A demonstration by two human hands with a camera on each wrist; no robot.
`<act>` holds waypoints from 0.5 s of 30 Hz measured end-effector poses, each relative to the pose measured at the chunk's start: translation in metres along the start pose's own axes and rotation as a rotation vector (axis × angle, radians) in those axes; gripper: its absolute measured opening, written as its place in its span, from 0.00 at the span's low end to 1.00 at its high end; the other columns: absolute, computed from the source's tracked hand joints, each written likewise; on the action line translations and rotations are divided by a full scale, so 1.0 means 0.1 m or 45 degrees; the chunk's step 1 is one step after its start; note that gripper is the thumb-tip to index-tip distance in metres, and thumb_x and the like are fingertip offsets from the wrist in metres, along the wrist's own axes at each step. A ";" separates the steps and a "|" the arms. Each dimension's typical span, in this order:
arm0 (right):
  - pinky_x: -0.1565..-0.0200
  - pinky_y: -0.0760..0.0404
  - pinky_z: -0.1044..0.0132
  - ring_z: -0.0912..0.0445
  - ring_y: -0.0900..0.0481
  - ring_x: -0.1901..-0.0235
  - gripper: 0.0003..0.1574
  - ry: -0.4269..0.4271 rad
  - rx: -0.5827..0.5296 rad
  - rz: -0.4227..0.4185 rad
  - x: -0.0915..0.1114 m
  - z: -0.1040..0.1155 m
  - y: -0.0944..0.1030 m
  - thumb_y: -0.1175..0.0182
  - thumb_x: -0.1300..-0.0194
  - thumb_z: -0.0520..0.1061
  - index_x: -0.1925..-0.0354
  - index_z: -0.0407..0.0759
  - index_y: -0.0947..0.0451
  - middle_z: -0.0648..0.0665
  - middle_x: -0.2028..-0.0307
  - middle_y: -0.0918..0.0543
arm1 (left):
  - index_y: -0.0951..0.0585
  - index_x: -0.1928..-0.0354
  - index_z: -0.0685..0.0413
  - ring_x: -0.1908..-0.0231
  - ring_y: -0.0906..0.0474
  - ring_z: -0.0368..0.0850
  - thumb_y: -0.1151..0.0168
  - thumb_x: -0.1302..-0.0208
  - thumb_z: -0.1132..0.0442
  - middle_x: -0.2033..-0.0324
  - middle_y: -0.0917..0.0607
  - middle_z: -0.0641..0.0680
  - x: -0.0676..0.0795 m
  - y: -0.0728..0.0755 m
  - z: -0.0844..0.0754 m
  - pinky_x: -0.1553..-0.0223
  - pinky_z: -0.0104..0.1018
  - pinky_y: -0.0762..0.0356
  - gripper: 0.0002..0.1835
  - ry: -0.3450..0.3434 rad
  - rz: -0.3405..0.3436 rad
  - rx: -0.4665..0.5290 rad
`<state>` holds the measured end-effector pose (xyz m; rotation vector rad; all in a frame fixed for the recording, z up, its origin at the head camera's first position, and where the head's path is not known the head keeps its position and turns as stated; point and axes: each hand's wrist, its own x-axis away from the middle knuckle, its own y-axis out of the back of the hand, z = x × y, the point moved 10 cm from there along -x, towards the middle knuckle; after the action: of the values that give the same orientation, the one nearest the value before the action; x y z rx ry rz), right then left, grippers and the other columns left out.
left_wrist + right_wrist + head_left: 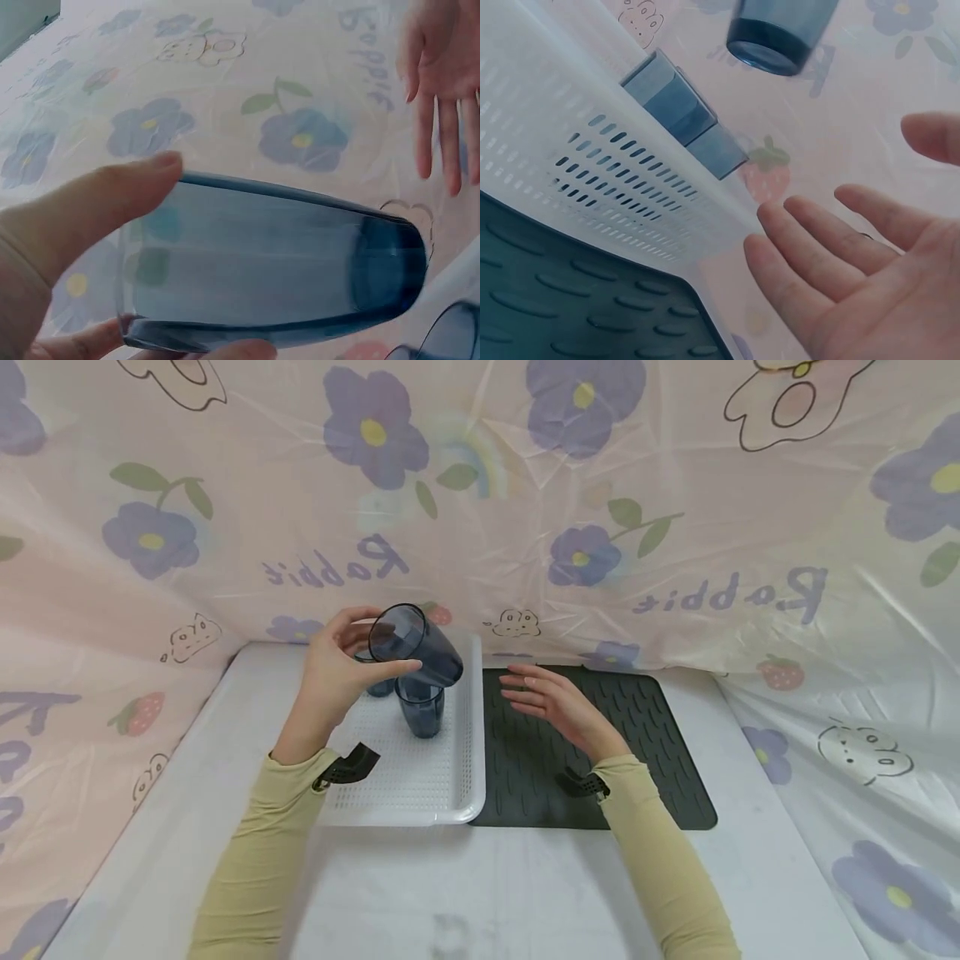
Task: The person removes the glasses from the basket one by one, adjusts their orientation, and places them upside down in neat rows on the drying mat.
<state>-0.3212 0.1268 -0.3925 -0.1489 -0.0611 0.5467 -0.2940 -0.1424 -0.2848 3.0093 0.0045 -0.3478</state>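
Observation:
My left hand point(339, 658) holds a blue tinted glass point(431, 653) near its rim, thumb on one side and fingers on the other. The glass is tilted, its mouth toward the hand and its thick base point(390, 266) pointing right and down. Below it another blue glass point(422, 714) stands upright in the white basket point(477, 727). Behind the left hand a further glass point(381, 688) is partly hidden. Over the dark mat, my right hand point(551, 700) has its fingers extended and holds nothing; its palm point(892, 307) shows in the right wrist view.
The white basket has perforated walls and floor. A dark ridged drying mat point(600, 752) lies flat against its right side. Both are on a white table point(450, 885). A curtain point(480, 527) printed with flowers and rabbits hangs behind and at the sides.

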 end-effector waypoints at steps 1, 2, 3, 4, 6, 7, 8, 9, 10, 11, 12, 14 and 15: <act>0.34 0.37 0.47 0.41 0.36 0.35 0.31 -0.003 -0.008 -0.006 0.00 0.00 0.00 0.52 0.25 0.46 0.29 0.37 0.43 0.33 0.34 0.35 | 0.27 0.40 0.47 0.50 0.24 0.47 0.18 0.62 0.62 0.49 0.21 0.57 0.00 -0.04 0.00 0.56 0.34 0.19 0.42 -0.001 0.002 0.022; 0.34 0.37 0.48 0.41 0.36 0.36 0.31 -0.009 -0.016 -0.014 0.00 -0.01 0.00 0.52 0.25 0.46 0.29 0.37 0.43 0.34 0.34 0.35 | 0.27 0.40 0.47 0.50 0.24 0.47 0.18 0.61 0.62 0.49 0.21 0.57 0.00 -0.07 0.01 0.55 0.35 0.19 0.41 -0.001 0.004 0.040; 0.35 0.36 0.48 0.41 0.35 0.36 0.30 -0.010 -0.023 -0.019 0.00 -0.01 0.00 0.52 0.25 0.46 0.30 0.38 0.42 0.34 0.34 0.35 | 0.26 0.40 0.47 0.49 0.24 0.47 0.18 0.61 0.62 0.49 0.21 0.56 -0.01 -0.10 0.01 0.55 0.35 0.19 0.41 -0.003 0.004 0.055; 0.35 0.36 0.49 0.42 0.35 0.36 0.30 -0.012 -0.028 -0.023 0.00 -0.01 0.00 0.53 0.24 0.46 0.30 0.38 0.41 0.34 0.34 0.35 | 0.26 0.40 0.47 0.49 0.24 0.46 0.18 0.61 0.62 0.49 0.21 0.56 -0.01 -0.13 0.01 0.55 0.36 0.19 0.41 -0.003 0.006 0.068; 0.35 0.35 0.48 0.41 0.35 0.36 0.29 -0.013 -0.044 -0.026 -0.01 -0.02 -0.01 0.54 0.24 0.47 0.30 0.38 0.41 0.33 0.34 0.35 | 0.26 0.40 0.47 0.49 0.24 0.47 0.18 0.60 0.63 0.49 0.21 0.56 -0.01 -0.18 0.01 0.54 0.37 0.19 0.41 -0.009 0.007 0.085; 0.35 0.35 0.48 0.42 0.35 0.36 0.29 -0.014 -0.050 -0.027 -0.01 -0.03 -0.01 0.54 0.24 0.47 0.30 0.38 0.42 0.33 0.34 0.35 | 0.26 0.40 0.47 0.49 0.24 0.47 0.18 0.60 0.63 0.50 0.21 0.56 -0.01 -0.21 0.01 0.54 0.37 0.20 0.41 -0.013 0.007 0.092; 0.35 0.35 0.48 0.42 0.35 0.36 0.29 -0.014 -0.051 -0.027 -0.01 -0.03 -0.02 0.55 0.23 0.48 0.30 0.38 0.42 0.33 0.35 0.34 | 0.26 0.40 0.47 0.50 0.24 0.47 0.18 0.60 0.63 0.50 0.21 0.56 -0.01 -0.23 0.01 0.54 0.37 0.20 0.40 -0.016 0.006 0.098; 0.35 0.36 0.48 0.42 0.34 0.36 0.30 -0.014 -0.054 -0.028 -0.02 -0.03 -0.02 0.55 0.23 0.48 0.30 0.38 0.42 0.33 0.35 0.34 | 0.26 0.41 0.47 0.50 0.24 0.47 0.18 0.60 0.63 0.50 0.21 0.57 -0.02 -0.25 0.02 0.54 0.38 0.20 0.40 -0.019 0.005 0.106; 0.35 0.36 0.48 0.42 0.34 0.36 0.30 -0.016 -0.060 -0.030 -0.02 -0.04 -0.02 0.55 0.23 0.48 0.30 0.37 0.42 0.33 0.35 0.34 | 0.26 0.41 0.48 0.50 0.24 0.47 0.18 0.60 0.63 0.50 0.21 0.57 -0.02 -0.27 0.02 0.55 0.38 0.20 0.40 -0.021 0.005 0.110; 0.35 0.36 0.48 0.42 0.34 0.36 0.30 -0.019 -0.064 -0.033 -0.02 -0.04 -0.02 0.54 0.23 0.49 0.30 0.37 0.42 0.34 0.35 0.34 | 0.26 0.40 0.47 0.50 0.24 0.48 0.19 0.60 0.63 0.50 0.21 0.56 -0.02 -0.29 0.02 0.55 0.37 0.20 0.40 -0.024 0.004 0.107; 0.35 0.36 0.48 0.42 0.34 0.36 0.31 -0.017 -0.070 -0.033 -0.03 -0.04 -0.02 0.54 0.24 0.49 0.29 0.37 0.43 0.33 0.35 0.34 | 0.26 0.40 0.47 0.50 0.24 0.48 0.19 0.59 0.63 0.50 0.22 0.57 -0.02 -0.31 0.02 0.55 0.38 0.20 0.40 -0.026 0.004 0.114; 0.35 0.36 0.48 0.42 0.34 0.36 0.32 -0.013 -0.083 -0.022 -0.03 -0.05 -0.03 0.55 0.23 0.49 0.29 0.37 0.45 0.32 0.34 0.35 | 0.26 0.40 0.48 0.50 0.24 0.49 0.19 0.59 0.64 0.50 0.22 0.57 -0.02 -0.34 0.04 0.55 0.38 0.20 0.40 -0.022 0.000 0.129; 0.35 0.36 0.49 0.42 0.34 0.36 0.32 -0.012 -0.095 -0.016 -0.04 -0.06 -0.04 0.55 0.23 0.49 0.28 0.37 0.45 0.32 0.34 0.37 | 0.26 0.40 0.48 0.50 0.24 0.49 0.19 0.59 0.64 0.49 0.22 0.57 -0.02 -0.36 0.05 0.55 0.38 0.20 0.40 -0.015 -0.002 0.136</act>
<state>-0.3217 0.1207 -0.3977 -0.2183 -0.0912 0.5331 -0.2977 -0.1072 -0.2931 3.1126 -0.0128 -0.3770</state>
